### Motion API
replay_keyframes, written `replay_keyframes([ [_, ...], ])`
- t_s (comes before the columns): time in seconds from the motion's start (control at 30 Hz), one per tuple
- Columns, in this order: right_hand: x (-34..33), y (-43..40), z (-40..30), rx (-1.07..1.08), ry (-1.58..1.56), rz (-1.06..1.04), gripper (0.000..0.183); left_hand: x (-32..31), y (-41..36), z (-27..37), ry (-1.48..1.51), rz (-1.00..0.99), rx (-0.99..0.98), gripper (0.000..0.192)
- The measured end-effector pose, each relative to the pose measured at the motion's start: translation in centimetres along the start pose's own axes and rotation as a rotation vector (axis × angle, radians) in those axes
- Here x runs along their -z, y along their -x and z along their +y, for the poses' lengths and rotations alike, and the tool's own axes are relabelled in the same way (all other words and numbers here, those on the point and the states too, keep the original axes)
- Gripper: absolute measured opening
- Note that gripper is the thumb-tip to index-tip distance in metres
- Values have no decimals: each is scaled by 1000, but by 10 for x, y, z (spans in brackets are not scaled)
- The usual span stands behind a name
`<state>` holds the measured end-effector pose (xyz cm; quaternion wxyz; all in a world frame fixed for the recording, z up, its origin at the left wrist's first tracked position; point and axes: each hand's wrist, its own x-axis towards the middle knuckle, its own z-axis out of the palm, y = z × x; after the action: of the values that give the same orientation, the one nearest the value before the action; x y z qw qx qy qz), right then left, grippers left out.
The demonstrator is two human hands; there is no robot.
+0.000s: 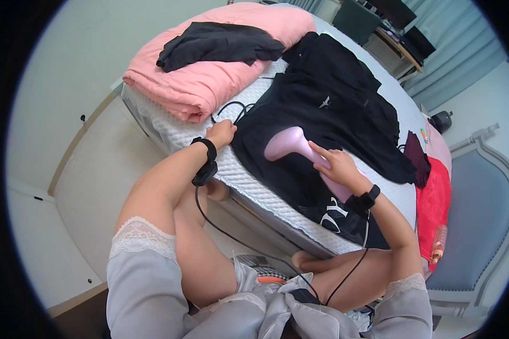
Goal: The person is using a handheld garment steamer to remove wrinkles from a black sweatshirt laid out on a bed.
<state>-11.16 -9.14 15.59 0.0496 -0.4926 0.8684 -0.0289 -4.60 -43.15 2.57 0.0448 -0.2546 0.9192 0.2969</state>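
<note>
My right hand (339,167) is closed round the handle of a pink handheld garment steamer (286,142), its head over a black garment (275,106). The garment lies spread on the white quilted mattress (246,165), with a small light bird-shaped mark on it and white lettering near the mattress's front edge. At the garment's left edge is my left hand (222,132), its fingers curled at the hem; the fingertips are partly hidden, so a firm hold on the cloth cannot be told. Beside that hand a black cord (233,104) loops on the mattress.
A rolled pink quilt (169,84) with a dark grey garment (216,44) on top lies at the back left. At the right are a maroon cloth (416,159), a red cloth (437,195), a clear bottle (439,243) and the blue padded headboard (471,220). Black cables run from both wrists.
</note>
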Motion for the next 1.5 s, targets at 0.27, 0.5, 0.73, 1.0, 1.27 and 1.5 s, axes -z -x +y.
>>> replay_keyframes([
  [0.27,-30,-33,-12,-10,-18,113,65,-5,-5,-9,3,-2,84,34],
  [0.5,-44,-21,-5,-19,-88,169,66,-19,-23,-17,27,-31,103,34],
  [0.73,-48,-21,-7,-1,-95,204,66,-38,-55,-47,168,-118,101,35],
  [1.0,-47,-19,-8,-12,-90,201,66,-23,-34,-33,214,-88,13,43],
  [1.27,-15,-14,-6,4,26,125,65,-1,0,13,-44,-25,153,44],
  [1.5,22,15,-13,-28,85,-84,61,17,7,17,-46,-66,151,50],
])
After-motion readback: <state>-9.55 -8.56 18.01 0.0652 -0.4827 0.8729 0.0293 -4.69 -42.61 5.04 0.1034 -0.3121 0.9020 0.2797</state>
